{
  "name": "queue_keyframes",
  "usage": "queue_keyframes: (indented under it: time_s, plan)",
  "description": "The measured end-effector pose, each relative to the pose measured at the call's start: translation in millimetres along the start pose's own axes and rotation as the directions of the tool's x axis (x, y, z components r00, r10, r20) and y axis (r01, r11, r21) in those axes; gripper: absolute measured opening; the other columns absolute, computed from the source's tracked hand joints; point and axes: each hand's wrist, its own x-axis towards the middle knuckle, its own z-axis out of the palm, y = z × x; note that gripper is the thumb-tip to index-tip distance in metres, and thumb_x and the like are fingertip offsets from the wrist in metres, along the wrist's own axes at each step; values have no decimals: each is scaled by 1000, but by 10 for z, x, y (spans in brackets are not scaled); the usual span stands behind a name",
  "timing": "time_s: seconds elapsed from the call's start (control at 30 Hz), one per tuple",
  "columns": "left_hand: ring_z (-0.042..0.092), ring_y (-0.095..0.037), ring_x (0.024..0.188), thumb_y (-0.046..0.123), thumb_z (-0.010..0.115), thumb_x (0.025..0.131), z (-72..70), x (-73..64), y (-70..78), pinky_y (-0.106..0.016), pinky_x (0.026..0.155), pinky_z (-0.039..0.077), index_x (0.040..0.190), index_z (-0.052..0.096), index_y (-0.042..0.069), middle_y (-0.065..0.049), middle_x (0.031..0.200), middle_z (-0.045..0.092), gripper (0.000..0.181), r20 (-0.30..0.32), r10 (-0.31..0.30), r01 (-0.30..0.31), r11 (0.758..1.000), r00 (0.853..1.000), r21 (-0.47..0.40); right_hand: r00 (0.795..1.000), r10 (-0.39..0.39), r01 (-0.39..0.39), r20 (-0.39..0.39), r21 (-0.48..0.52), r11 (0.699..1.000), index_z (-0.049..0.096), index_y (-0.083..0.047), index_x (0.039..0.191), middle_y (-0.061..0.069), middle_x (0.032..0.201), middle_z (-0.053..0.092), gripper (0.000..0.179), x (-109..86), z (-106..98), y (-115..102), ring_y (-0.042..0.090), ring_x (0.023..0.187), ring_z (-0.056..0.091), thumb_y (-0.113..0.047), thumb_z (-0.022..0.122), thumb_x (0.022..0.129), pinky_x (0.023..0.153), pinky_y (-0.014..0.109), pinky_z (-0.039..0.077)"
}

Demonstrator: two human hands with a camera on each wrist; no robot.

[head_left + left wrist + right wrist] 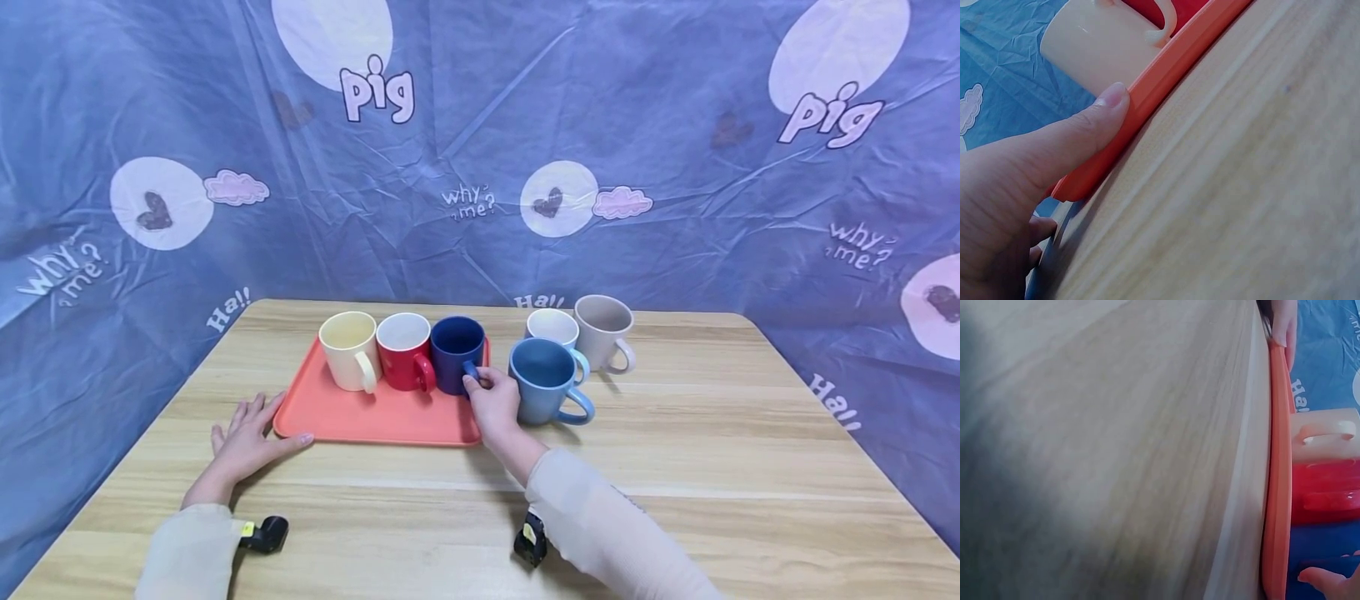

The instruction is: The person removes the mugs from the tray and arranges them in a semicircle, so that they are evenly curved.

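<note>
The handle (471,370) of the dark blue mug (453,346), at two o'clock on the tray (382,423), is pinched by the right hand (497,406). The tray is touched at eight o'clock by the left hand (251,442), its fingers spread. If the held mug were twisted, the red mug (399,362), just beside it at nine o'clock, might be knocked; the lighter blue mug (536,393) at three o'clock might be bumped by the right hand.

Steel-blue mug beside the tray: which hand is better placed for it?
Probably the right hand, once off the navy mug: it is beside the steel-blue mug, while the left hand touches the tray at its left end.
</note>
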Motion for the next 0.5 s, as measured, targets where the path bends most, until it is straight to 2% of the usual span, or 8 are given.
queue_keyframes:
  time_s: [0.5]
  plan:
    - [-7,-47,121,58,61,67,10,9,-11,-64,83,-17,136,21,4,-33,134,9,96,-3,-2,2,1000,1000,3,1000,-16,16,7,-56,998,62,2,75,3,64,54,4,-53,16,-13,13,61,50,2,65,73,55,23,44]
